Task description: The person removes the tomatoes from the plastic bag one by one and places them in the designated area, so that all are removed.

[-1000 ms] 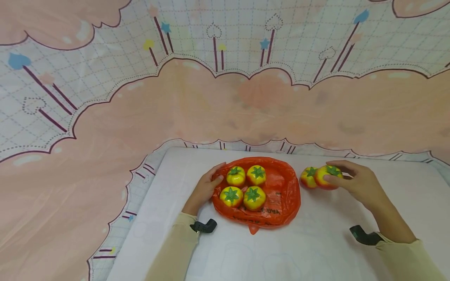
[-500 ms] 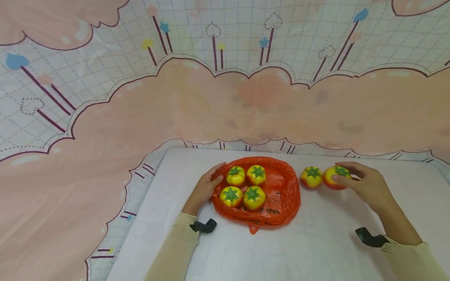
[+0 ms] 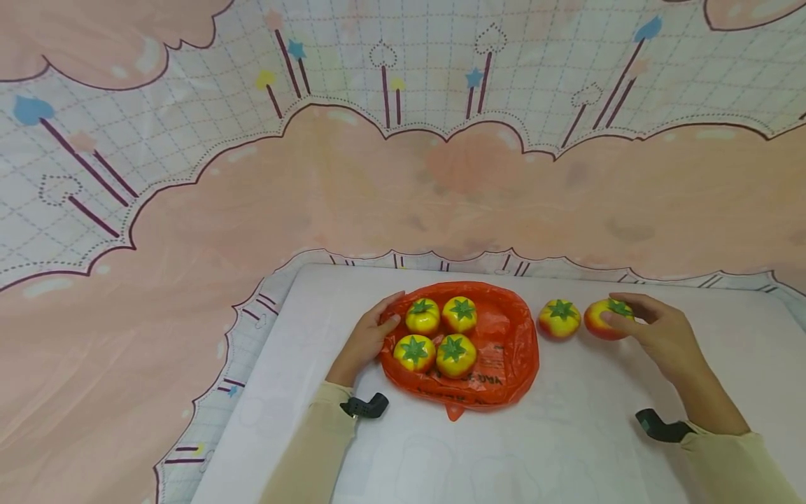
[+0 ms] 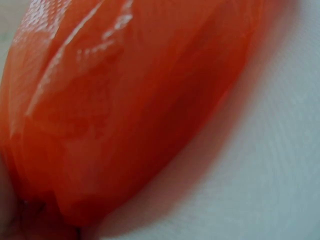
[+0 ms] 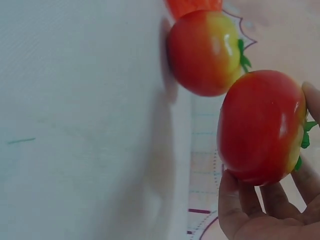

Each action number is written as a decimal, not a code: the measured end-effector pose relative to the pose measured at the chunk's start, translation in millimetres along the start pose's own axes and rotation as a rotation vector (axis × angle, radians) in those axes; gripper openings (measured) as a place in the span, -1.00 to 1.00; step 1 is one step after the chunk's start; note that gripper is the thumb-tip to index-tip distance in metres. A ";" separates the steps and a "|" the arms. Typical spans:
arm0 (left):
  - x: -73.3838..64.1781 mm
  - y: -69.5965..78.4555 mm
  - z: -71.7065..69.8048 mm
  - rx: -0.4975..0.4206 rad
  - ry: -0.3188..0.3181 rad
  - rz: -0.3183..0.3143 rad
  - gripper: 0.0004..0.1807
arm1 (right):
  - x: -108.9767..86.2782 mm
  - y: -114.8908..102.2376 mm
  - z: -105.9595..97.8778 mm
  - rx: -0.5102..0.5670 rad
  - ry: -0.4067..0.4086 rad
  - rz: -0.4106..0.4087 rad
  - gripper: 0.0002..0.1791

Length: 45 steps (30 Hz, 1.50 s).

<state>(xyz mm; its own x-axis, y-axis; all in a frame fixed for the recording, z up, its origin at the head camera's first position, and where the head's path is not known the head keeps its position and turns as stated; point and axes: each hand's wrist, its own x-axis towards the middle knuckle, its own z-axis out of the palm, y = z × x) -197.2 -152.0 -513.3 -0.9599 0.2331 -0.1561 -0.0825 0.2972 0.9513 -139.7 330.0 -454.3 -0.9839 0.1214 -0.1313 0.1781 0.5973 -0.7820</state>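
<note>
My left hand (image 3: 365, 344) grips the left rim of a shallow round tray (image 3: 527, 350) wrapped in a red plastic bag, thumb over the edge. Up close in the left wrist view, the wrinkled red plastic (image 4: 115, 110) fills most of the picture. Several yellow-and-red artificial tomatoes (image 3: 456, 355) with green star-shaped tops sit in the tray's left half. To the right of the tray, my right hand (image 3: 664, 339) holds another such tomato (image 3: 600, 322) between thumb and fingers. The right wrist view shows this tomato (image 5: 262, 127) from its red underside, fingers around its lower side.
One more tomato (image 3: 558, 320) rests on the white tabletop (image 3: 504, 455), between the tray and the held one. Behind the table hangs a pink-and-white patterned cloth (image 3: 403, 189). Each wrist carries a black camera mount (image 3: 661, 425).
My right hand has shifted right with its tomato, which overlapped the one on the table and now shows a small gap from it. The left hand and tray have stayed put.
</note>
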 end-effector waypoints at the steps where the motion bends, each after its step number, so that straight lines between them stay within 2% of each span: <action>1: 0.0 -0.1 0.1 -0.002 0.001 -0.001 -0.49 | 0.6 1.6 0.7 0.004 0.003 0.003 -0.17; 8: -1.4 0.3 0.6 -0.004 0.009 -0.017 -0.49 | 6.0 11.3 6.6 0.038 0.021 0.032 -0.15; 14: -0.7 -2.3 1.4 -0.005 0.008 -0.025 -0.49 | 10.5 17.2 10.0 0.017 0.025 0.054 -0.13; 24: -0.1 -2.1 1.0 -0.004 0.010 -0.016 -0.50 | 13.7 18.4 11.5 0.025 0.012 0.052 -0.14; 32: 0.3 -2.3 0.8 0.001 0.008 -0.012 -0.50 | 16.0 23.8 11.4 0.047 0.001 0.088 -0.08; 45: 0.5 -2.4 0.6 -0.018 0.010 -0.017 -0.51 | 17.8 27.9 10.2 0.041 -0.027 0.078 -0.10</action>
<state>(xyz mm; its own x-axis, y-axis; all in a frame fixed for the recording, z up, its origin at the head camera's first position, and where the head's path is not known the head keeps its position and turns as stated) -197.4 -152.1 -515.8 -0.9609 0.2190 -0.1695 -0.1034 0.2840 0.9532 -152.4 340.7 -484.7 -0.9671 0.1445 -0.2092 0.2542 0.5542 -0.7927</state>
